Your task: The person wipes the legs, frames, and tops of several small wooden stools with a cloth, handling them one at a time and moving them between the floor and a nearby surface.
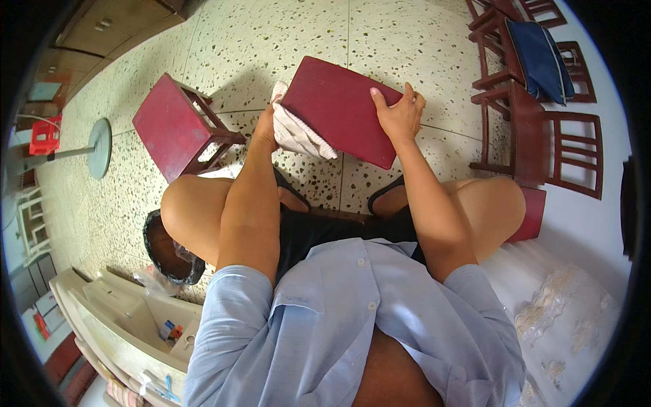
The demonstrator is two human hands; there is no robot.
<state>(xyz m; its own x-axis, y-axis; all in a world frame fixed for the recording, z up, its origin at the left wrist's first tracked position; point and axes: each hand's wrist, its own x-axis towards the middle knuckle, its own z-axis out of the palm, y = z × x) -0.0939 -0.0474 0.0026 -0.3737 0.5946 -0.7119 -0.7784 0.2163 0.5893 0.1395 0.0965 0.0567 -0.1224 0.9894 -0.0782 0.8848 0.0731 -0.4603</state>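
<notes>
A dark red rectangular stool top (339, 105) is tilted in front of my knees, matching the stool at the left; any legs under it are hidden. My right hand (400, 115) grips its right edge, thumb on the flat face and fingers over the side. At the left edge, my left hand (267, 127) holds a white cloth (298, 136) against the red wood. Part of the cloth hangs along the near left edge. The fingers of my left hand are partly hidden by the cloth and the stool top.
Another red stool (169, 125) stands on the speckled floor at the left. Red chairs (522, 136) line the right wall, one with a blue folded bag (539, 61). Near my left knee are a black-lined bin (159, 251) and an open beige drawer unit (122, 298). Wooden cabinets (102, 27) stand far left.
</notes>
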